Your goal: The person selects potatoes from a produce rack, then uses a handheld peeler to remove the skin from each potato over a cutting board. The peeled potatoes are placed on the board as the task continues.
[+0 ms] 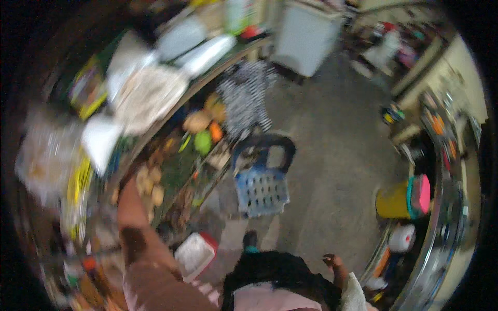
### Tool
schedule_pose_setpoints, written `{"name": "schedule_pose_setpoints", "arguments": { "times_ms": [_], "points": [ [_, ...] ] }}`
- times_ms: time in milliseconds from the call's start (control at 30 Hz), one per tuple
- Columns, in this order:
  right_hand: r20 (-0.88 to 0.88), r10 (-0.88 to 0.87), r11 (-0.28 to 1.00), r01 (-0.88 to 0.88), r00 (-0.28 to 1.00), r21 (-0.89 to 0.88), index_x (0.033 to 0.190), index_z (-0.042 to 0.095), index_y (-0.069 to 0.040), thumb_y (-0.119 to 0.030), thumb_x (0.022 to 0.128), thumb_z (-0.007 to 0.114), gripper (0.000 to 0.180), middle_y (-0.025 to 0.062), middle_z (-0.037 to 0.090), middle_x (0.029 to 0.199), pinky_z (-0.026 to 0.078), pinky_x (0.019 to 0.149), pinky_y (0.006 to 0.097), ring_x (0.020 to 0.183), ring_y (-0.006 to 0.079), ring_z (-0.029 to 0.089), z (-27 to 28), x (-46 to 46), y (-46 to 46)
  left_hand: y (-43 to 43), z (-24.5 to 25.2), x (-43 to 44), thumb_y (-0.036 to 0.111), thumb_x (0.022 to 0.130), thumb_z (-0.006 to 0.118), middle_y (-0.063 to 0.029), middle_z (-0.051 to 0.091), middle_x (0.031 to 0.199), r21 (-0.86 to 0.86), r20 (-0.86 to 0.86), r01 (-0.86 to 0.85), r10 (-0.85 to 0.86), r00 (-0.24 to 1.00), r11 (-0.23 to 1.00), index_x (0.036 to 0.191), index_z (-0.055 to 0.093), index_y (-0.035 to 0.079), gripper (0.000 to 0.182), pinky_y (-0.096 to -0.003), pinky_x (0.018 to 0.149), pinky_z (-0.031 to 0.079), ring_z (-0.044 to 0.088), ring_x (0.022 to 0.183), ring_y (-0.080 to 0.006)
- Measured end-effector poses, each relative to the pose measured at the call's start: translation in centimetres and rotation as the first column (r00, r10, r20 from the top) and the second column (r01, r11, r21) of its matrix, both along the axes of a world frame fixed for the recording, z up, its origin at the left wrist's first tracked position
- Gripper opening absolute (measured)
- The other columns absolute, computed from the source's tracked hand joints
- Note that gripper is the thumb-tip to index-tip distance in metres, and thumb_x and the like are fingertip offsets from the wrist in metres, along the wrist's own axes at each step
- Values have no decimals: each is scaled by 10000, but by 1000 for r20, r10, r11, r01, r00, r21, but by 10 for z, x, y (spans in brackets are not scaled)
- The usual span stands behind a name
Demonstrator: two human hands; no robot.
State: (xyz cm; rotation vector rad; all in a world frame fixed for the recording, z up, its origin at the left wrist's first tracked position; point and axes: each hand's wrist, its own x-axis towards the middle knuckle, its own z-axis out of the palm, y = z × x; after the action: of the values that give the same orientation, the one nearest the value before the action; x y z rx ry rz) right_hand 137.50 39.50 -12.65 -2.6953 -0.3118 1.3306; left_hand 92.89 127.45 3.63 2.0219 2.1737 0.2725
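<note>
My left forearm reaches up to the edge of the cluttered table at the left; the hand itself is hidden under or behind that edge, near several round, pale brown vegetables on a lower shelf. My right hand hangs low beside my body, above the floor, its fingers slightly curled and apart with nothing seen in them. A blue plastic chair with a slotted seat stands on the floor ahead of me. A white container with a red rim lies near my left arm. The picture is blurred.
A striped cloth hangs beyond the chair. White bags and a pale sack lie on the table. To the right, a yellow container with a pink lid stands by a long curved-looking counter. A white bin stands at the far end.
</note>
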Motion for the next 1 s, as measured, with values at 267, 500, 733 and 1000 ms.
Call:
{"name": "schedule_pose_setpoints", "arguments": {
  "times_ms": [267,500,733,1000],
  "points": [
    [58,-41,999,40,997,21,1200,727,-189,-305,860,674,363,115,739,827,558,685,385,653,229,698,63,-27,15,28,-27,-6,327,800,798,-128,635,1243,-7,39,-72,73,997,997,1260,630,47,565,-363,977,490,619,1114,-267],
    [15,180,983,-179,984,-38,1277,670,-134,-286,885,666,420,152,738,883,570,738,397,725,283,723,89,-34,34,-15,6,7,312,772,841,-126,681,1166,203,452,-27,-69,889,979,1225,653,33,564,-344,969,493,647,1057,-244],
    [-13,190,788,-145,982,599,1358,588,-59,-300,986,631,445,163,685,1210,514,951,401,1102,279,670,149,-59,229,-240,44,116,216,680,915,-68,681,1194,90,757,353,-295,584,931,1282,631,99,676,-335,963,511,642,1086,-201],
    [-755,217,568,549,619,613,1465,437,-16,-236,1009,626,540,104,551,1393,448,1044,403,1222,234,574,211,-114,362,-399,56,176,203,609,929,-142,560,1387,-54,902,831,-331,279,554,1429,481,52,946,-409,1081,436,553,1272,-271]
  ]
}}
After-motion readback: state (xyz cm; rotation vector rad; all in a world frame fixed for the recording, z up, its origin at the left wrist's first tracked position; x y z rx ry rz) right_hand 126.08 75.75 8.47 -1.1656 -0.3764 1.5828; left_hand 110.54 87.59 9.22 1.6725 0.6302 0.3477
